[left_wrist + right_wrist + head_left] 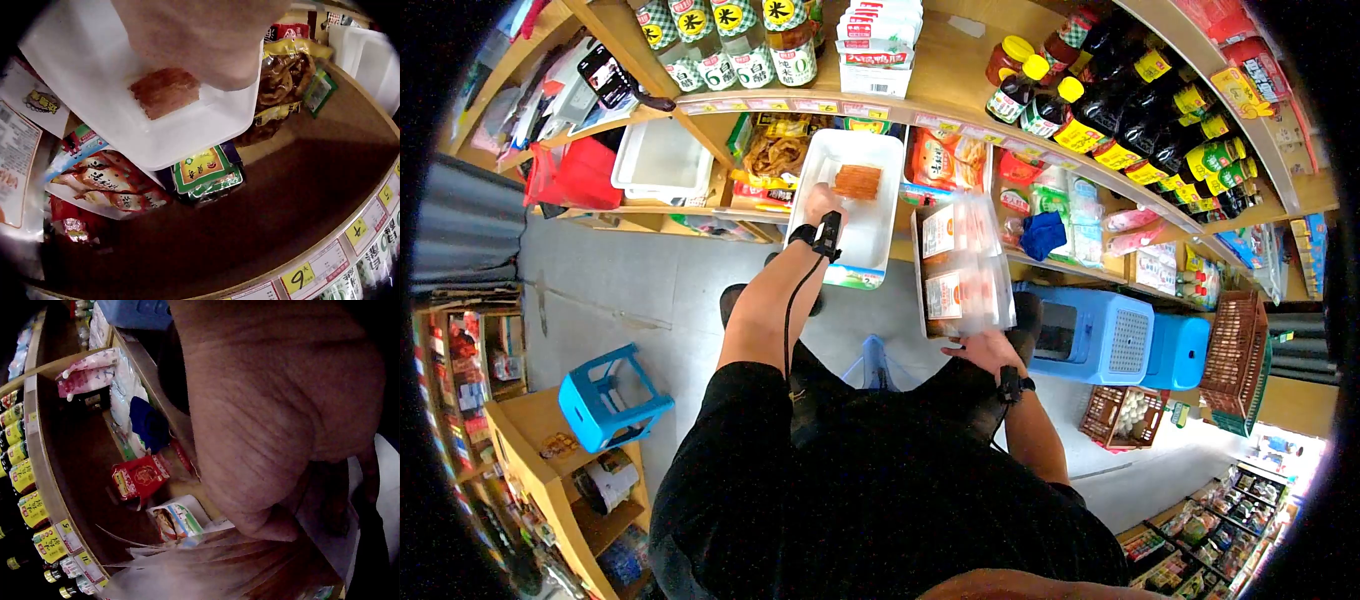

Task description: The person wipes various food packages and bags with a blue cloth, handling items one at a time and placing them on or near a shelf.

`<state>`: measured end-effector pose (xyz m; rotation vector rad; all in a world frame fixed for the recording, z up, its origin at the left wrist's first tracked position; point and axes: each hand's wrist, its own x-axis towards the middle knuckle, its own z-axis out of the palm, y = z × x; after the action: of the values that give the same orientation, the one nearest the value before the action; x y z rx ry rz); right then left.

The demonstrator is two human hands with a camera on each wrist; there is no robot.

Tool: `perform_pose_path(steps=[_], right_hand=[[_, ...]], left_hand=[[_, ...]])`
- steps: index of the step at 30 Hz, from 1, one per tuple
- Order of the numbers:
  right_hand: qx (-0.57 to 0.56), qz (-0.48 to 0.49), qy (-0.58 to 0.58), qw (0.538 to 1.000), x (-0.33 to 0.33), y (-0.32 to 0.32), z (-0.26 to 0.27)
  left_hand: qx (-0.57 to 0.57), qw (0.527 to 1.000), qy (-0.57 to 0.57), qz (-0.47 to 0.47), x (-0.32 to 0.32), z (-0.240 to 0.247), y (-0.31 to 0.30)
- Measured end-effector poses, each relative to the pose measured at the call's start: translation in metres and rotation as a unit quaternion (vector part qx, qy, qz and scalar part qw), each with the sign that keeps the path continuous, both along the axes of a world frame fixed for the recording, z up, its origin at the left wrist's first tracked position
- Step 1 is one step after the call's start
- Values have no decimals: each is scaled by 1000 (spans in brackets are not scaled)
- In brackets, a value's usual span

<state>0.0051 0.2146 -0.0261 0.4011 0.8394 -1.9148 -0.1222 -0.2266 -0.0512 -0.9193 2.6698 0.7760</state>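
My left hand (818, 206) reaches into a white tray (870, 232), right beside a flat reddish-brown block (857, 182) with lines across it. In the left wrist view the back of that hand (200, 37) hides its fingers, so I cannot tell whether they grip anything. On the right stands an open carton (919, 285) of clear plastic packs (962, 295) with white-and-orange labels. My right hand (988, 350) is at the carton's near end, fingers spread to the left. Its side lies against the plastic (206, 565) in the right wrist view.
Shelves ahead hold vinegar bottles (790, 50), sauce bottles (1100, 125) and bagged food (945, 160). Another white tray (662, 160) sits on the left. A blue stool (612, 398) stands on the floor at left, blue plastic bins (1090, 330) at right. A dark blue cloth (1043, 236) lies on the lower shelf.
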Motion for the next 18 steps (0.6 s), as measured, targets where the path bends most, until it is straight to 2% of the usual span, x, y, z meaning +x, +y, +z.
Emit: perform_pose_path(steps=[1, 3, 7, 9, 10, 11, 13, 18], right_hand=[[1, 0, 1, 1000, 1, 2, -3], [-80, -19, 1, 997, 4, 4, -6], [-52, -2, -2, 999, 0, 1, -3], [-25, 9, 1, 1000, -1, 0, -2], [-23, 10, 2, 1000, -2, 2, -5], [-29, 15, 0, 999, -2, 3, -8], [-34, 21, -1, 999, -1, 5, -9], [-37, 18, -6, 999, -1, 3, -7]], left_hand=[[-18, 1000, -2, -18, 1, 0, 0], [-48, 997, -13, -55, 1, 3, 1], [-98, 989, -14, -108, -2, 0, 0], [-106, 986, 67, -108, -2, -51, -17], [-113, 977, 148, -106, 1, -55, -19], [-111, 977, 149, -105, -2, -58, -19], [-88, 981, 93, -144, -1, -25, -10], [-128, 981, 38, -144, -7, -23, -9]])
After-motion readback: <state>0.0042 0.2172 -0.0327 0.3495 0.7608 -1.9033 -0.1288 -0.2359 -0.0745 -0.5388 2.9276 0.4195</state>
